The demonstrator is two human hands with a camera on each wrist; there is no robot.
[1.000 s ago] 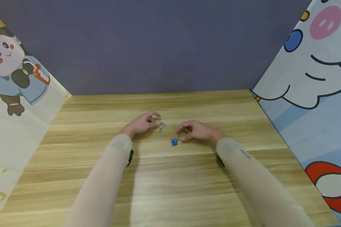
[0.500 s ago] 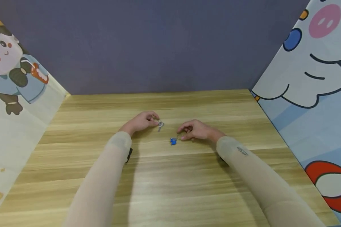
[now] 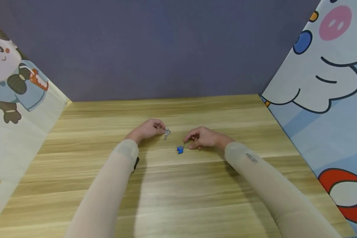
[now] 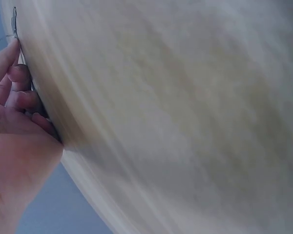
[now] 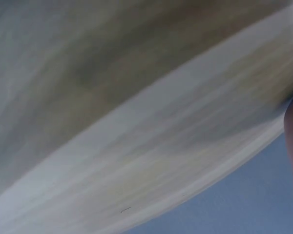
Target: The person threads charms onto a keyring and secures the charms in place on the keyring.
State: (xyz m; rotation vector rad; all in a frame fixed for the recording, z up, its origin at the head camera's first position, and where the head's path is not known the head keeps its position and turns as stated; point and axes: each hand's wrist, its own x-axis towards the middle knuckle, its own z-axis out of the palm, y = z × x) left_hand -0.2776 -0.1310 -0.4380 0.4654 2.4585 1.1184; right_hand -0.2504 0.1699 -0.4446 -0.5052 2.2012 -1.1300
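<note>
On the wooden table (image 3: 163,185), near the middle, lies a small silver key (image 3: 166,135) on a ring. The thumb and forefinger of my left hand (image 3: 148,129) pinch it at the ring end. In the left wrist view the same key (image 4: 14,23) sticks out past the fingertips of the left hand (image 4: 19,146). A blue figure-shaped keychain (image 3: 180,150) with a thin metal ring lies to the right and closer to me. My right hand (image 3: 206,137) curls its forefinger and thumb about that ring. The right wrist view shows only a blurred edge of the hand.
A dark grey-blue panel (image 3: 166,49) stands along the table's far edge. Cartoon-printed walls, the left one (image 3: 23,138) and the right one (image 3: 330,132), slant up at both sides.
The left thumb and forefinger have closed on the key. The right forefinger has come down nearer the keychain's ring. The whole head view has shifted slightly.
</note>
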